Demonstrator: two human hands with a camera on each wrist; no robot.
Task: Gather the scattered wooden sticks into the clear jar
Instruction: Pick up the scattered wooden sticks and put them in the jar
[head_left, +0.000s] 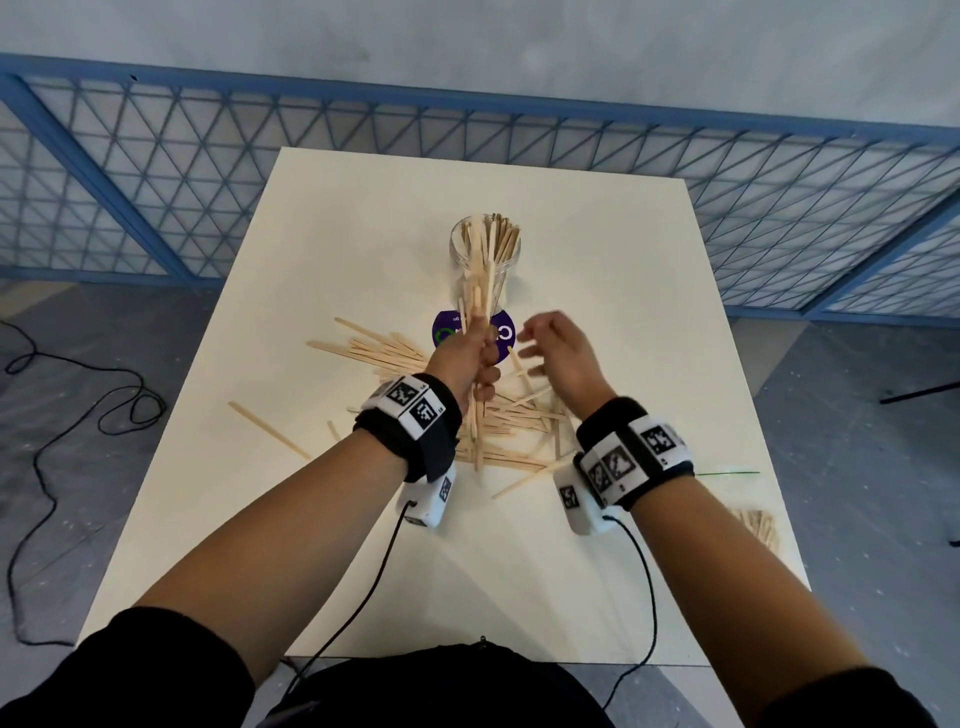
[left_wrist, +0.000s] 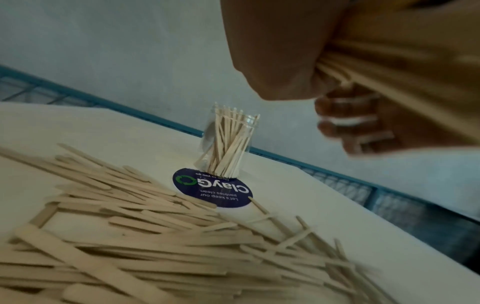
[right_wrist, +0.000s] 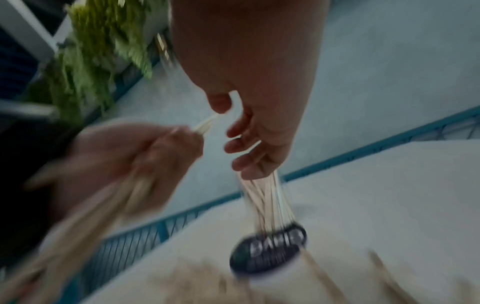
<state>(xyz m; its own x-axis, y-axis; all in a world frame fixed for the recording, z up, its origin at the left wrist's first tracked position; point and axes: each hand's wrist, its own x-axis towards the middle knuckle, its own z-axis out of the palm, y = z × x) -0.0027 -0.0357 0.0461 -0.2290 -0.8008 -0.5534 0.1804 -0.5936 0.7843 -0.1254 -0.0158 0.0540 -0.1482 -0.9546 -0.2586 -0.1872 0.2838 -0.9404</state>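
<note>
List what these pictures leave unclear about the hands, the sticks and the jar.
- Count of sticks in the left hand: fingers cover the bundle in the head view; blurred in both wrist views.
- Right hand: motion-blurred; it appears empty.
- Clear jar base: hidden by the left hand's grip in the head view.
- Purple sticker text: smeared in the right wrist view.

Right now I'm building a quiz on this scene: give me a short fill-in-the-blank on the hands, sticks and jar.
1. The left hand grips a bundle of wooden ____.
2. The right hand holds ____.
3. The clear jar stands beside a round ____ sticker.
4. Loose sticks lie on the ____ table.

Missing: sticks; nothing; purple; white
</note>
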